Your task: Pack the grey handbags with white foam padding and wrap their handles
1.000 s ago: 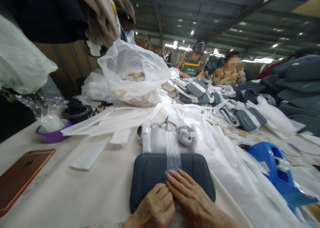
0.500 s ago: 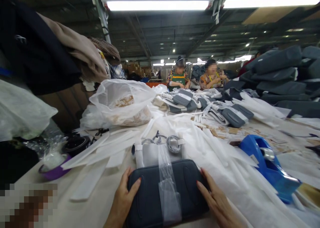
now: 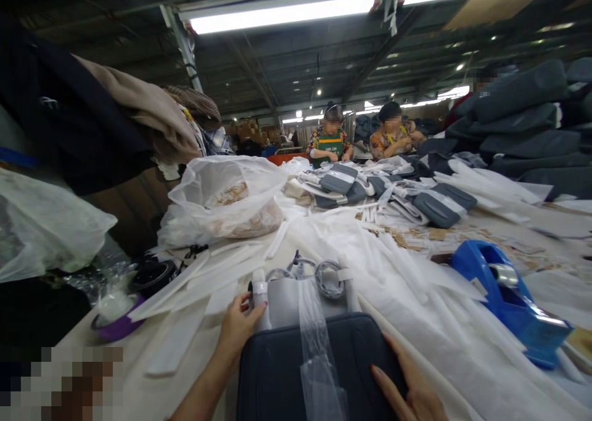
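Observation:
A dark grey padded cushion [image 3: 277,371] lies on the table right in front of me, bound by a clear tape strip [image 3: 317,347] running over its middle. My left hand [image 3: 238,325] grips its far left corner, thumb up by a white wrapped bundle [image 3: 282,298] with grey cable coils [image 3: 329,278] just behind it. My right hand [image 3: 411,390] lies along the cushion's right edge, fingers curled against it.
A blue tape dispenser [image 3: 504,298] stands at right. White fabric strips [image 3: 393,267] cover the table. A plastic bag [image 3: 226,202] sits at back left, a purple bowl [image 3: 115,325] at left. More grey cushions [image 3: 439,206] lie farther back, where two people [image 3: 361,138] work.
My hands left the tape end on the cushion top and spread to its two sides. The cushion came closer to me, and the left hand slid to the far corner.

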Demonstrator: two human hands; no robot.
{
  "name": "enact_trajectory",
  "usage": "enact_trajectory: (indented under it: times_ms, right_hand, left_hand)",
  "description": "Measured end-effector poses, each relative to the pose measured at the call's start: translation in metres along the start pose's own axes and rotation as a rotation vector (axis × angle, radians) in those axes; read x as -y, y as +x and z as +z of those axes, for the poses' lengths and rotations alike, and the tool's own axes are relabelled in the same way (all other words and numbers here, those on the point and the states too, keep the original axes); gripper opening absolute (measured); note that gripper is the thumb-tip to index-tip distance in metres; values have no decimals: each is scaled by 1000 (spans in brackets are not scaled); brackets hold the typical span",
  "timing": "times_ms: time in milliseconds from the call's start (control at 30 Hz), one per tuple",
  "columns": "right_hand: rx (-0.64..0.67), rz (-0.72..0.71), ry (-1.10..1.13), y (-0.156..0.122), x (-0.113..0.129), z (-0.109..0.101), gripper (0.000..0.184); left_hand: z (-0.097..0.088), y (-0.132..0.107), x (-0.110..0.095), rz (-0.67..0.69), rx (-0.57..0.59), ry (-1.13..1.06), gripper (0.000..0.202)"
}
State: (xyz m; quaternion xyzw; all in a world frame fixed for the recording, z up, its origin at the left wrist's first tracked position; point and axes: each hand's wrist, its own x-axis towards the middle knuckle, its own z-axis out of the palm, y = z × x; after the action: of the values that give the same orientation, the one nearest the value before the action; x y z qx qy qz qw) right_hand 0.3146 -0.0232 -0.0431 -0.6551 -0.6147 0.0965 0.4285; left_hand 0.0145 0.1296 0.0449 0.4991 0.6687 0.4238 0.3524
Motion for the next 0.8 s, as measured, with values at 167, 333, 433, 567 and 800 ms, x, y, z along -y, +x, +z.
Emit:
enact_trajectory:
  times_ms: [167,333,433,567,800]
  right_hand:
    - [110,-130,-32,-1,-2,-3,46]
    - [90,-113,-14,-3,-6,2,50]
    - [77,-93,-17,-5,-10,8,49]
    - [78,-19,-15,-5,-5,8,48]
    - [36,26,54,1,9,2,45]
  left_hand:
    - [17,21,-16,26,22,120,28]
    - [13,4,-40,195,-104,129,20]
    - [17,-15,-56,320,-118,87,20]
    - [20,-29,-64,323,-40,-1,19]
    - [8,-19,-53,-33,287,-205,29]
